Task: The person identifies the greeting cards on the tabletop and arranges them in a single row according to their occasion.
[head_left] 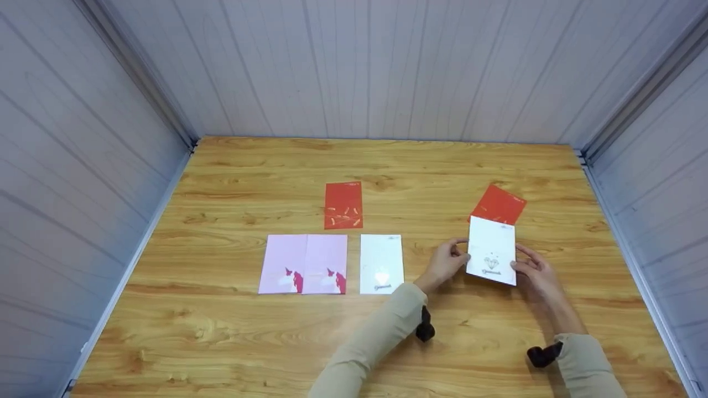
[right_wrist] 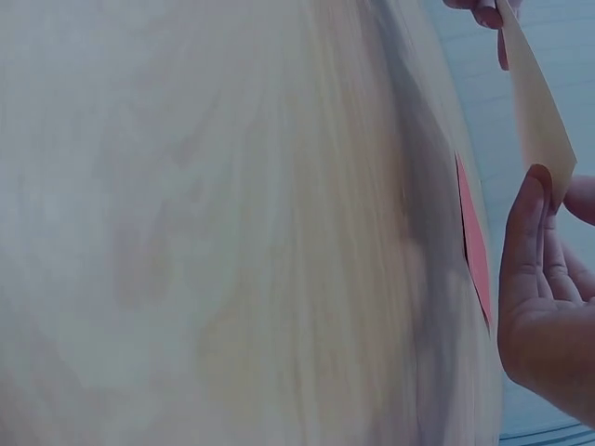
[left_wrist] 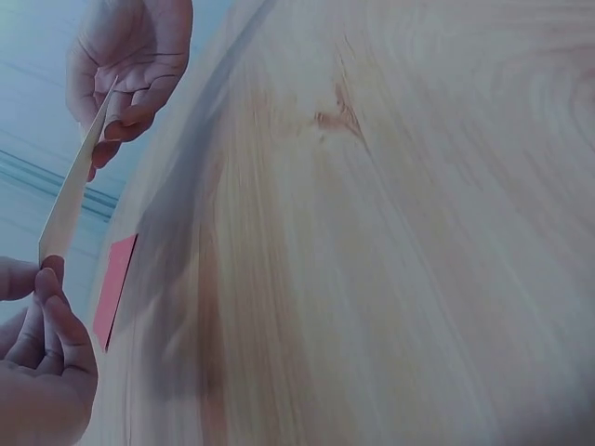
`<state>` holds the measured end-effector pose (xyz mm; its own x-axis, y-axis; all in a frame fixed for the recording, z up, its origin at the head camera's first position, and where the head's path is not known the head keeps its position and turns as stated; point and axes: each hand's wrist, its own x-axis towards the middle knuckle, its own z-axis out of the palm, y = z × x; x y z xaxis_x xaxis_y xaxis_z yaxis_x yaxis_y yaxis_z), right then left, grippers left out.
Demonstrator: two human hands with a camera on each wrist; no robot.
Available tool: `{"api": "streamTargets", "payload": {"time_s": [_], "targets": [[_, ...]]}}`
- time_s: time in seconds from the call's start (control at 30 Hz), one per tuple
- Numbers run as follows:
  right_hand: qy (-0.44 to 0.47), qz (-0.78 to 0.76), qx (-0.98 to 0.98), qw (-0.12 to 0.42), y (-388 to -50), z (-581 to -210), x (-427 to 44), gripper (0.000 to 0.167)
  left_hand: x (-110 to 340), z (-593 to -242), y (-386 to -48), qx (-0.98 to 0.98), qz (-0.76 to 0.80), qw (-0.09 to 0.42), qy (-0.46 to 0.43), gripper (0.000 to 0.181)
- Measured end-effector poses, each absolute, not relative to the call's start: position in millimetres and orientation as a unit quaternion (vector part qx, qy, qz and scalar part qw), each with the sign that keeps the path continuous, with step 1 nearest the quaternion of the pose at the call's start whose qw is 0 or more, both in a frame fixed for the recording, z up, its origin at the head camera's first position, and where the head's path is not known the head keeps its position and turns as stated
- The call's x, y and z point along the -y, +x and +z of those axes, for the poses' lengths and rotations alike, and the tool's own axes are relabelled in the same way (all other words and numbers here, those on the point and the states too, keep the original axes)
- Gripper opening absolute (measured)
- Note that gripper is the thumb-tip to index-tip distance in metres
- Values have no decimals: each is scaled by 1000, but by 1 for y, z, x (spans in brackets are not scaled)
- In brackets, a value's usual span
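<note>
Right, in the head view the left hand (head_left: 445, 262) and right hand (head_left: 545, 279) pinch opposite side edges of a white card (head_left: 491, 249), raised between their fingers; a red card (head_left: 502, 202) lies just beyond. Left of the left fingers lie a second white card (head_left: 380, 257) and two pink cards (head_left: 285, 257). The left wrist view shows both hands' fingers gripping the raised card above the wooden table (left_wrist: 372, 232). The right wrist view shows the right fingers pinching its edge.

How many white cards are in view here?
2. One white card lies flat on the table; a second white card is held raised between the left hand and right hand. More could be hidden underneath.
</note>
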<state>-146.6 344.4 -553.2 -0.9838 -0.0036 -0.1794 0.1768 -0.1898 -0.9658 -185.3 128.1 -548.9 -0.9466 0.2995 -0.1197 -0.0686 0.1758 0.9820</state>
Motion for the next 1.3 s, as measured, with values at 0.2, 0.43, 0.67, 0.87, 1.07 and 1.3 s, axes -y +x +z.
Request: {"api": "streamTargets", "payload": {"time_s": [0.2, 0.43, 0.67, 0.87, 1.07, 1.3], "targets": [[102, -801, -586, 65, -151, -551, -335, 29, -116, -546, -186, -738, 655, 146, 65, 32], [115, -745, -652, 77, -154, -540, -322, 37, -98, -541, -186, -722, 671, 148, 81, 31], [84, -734, -671, 60, -159, -540, -310, 40, -81, -539, -187, -721, 671, 144, 92, 33], [62, -722, -686, 60, -162, -542, -301, 39, -64, -537, -186, -730, 659, 135, 123, 34], [48, -710, -699, 62, -166, -541, -290, 44, -49, -540, -186, -747, 639, 107, 149, 32], [28, -703, -709, 52, -167, -547, -279, 40, -36, -542, -185, -787, 597, 63, 145, 29]]}}
